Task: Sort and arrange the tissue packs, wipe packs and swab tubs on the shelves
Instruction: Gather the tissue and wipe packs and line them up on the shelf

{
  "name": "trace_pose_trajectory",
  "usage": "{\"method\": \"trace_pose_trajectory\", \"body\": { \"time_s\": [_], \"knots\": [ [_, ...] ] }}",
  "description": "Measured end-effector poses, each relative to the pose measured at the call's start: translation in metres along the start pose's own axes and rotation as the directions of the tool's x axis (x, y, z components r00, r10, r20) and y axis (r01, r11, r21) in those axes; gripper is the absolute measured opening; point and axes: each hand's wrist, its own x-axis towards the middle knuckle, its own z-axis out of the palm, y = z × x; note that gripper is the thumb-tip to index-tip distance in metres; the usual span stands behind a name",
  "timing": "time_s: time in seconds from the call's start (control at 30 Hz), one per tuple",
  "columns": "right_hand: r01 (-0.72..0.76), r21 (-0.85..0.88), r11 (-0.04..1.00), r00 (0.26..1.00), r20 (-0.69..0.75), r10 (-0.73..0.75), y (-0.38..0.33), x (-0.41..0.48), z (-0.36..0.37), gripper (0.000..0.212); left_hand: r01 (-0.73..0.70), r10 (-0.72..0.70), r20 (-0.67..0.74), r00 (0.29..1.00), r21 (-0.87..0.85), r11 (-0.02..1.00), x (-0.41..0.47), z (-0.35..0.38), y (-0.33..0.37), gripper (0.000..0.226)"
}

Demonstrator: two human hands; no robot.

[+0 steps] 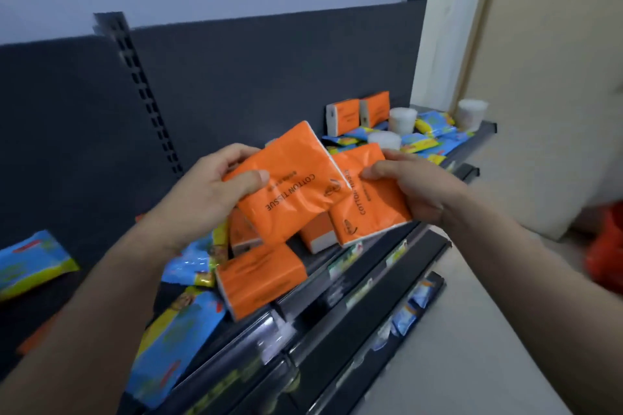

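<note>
Stock held: your left hand clamps 1 orange tissue pack; your right hand clamps another beside it, edges overlapping.

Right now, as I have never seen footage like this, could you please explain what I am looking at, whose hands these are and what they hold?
There is no machine here: the one picture comes from a wide-angle camera worn on a person's head, looking forward and down, so the two bare arms are the wearer's own. The left hand grips one orange tissue pack printed "COTTON TISSUE", and the right hand grips a second orange pack beside it. Below them runs a dark shelf against a dark back panel. On it lie more orange tissue packs, blue-and-yellow wipe packs and, at the far end, white swab tubs among more wipes, with two tissue packs standing upright behind them. It all looks unsorted.
</note>
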Motion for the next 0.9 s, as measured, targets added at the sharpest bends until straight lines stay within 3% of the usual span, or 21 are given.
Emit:
{"method": "trace_pose_trajectory", "body": {
  "time_s": [0.23, 0.43, 0.53, 0.63, 0.9],
  "knots": [
    [0.118, -0.100, 0.988, 0.976, -0.171, -0.134, -0.026, 0.027, -0.120, 0.034, -0.081, 0.085, -0.064, 0.994, 0.055, 0.995, 0.079, 0.094, 0.035, 0.019],
    [0.243, -0.291, 0.925, 0.886, -0.321, -0.334, -0.038, 0.066, -0.195, 0.028, -0.012, 0.027, -0.130, 0.991, 0.114, 0.993, 0.148, 0.137, 0.033, 0.020],
    [0.301, -0.361, 0.883, 0.865, -0.286, -0.412, -0.049, 0.098, -0.220, 0.034, -0.041, 0.067, -0.159, 0.985, 0.165, 0.985, 0.189, 0.147, 0.035, 0.015],
    [0.375, -0.448, 0.812, 0.839, -0.210, -0.502, -0.065, 0.141, -0.235, 0.041, -0.088, 0.152, -0.230, 0.961, 0.265, 0.960, 0.235, 0.146, 0.039, 0.023],
    [0.421, -0.661, 0.621, 0.799, -0.055, -0.599, -0.112, 0.253, -0.278, 0.048, -0.022, 0.093, -0.297, 0.950, 0.233, 0.972, 0.347, 0.176, 0.020, 0.025]
  ]
}}
